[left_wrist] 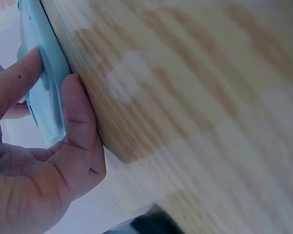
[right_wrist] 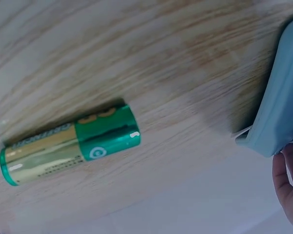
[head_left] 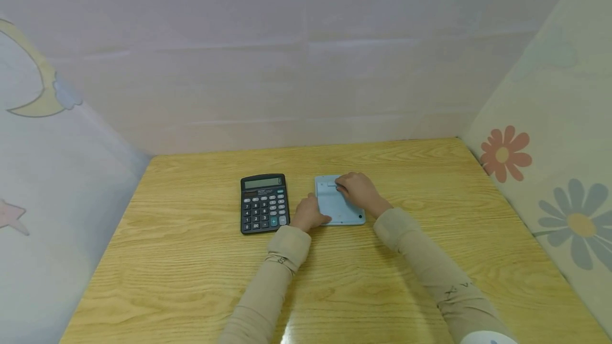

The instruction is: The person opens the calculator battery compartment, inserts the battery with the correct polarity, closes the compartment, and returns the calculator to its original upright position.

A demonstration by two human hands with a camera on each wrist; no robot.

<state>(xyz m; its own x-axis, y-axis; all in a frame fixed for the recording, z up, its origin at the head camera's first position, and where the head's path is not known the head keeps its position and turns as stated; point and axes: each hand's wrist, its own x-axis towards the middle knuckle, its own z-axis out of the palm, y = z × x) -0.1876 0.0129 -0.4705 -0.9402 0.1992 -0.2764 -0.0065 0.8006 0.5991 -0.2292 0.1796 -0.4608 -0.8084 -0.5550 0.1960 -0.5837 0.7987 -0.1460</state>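
Observation:
A thin, light blue plastic device point(head_left: 334, 207), calculator-shaped, lies on the wooden table with a plain panel and small round foot facing up. At its near left edge my left hand point(head_left: 308, 213) holds it; in the left wrist view the thumb and a finger point(left_wrist: 78, 112) meet its side. My right hand point(head_left: 359, 193) is over its far right part, bent fingertips at a short slot-like line; whether they pinch anything is hidden. A green and gold battery point(right_wrist: 71, 144) lies on the table in the right wrist view, apart from the device.
A black desk calculator point(head_left: 264, 203) lies face up just left of my left hand. The wooden table point(head_left: 191, 280) meets a pale wall point(head_left: 306, 84) at the back. Patterned side walls stand left and right.

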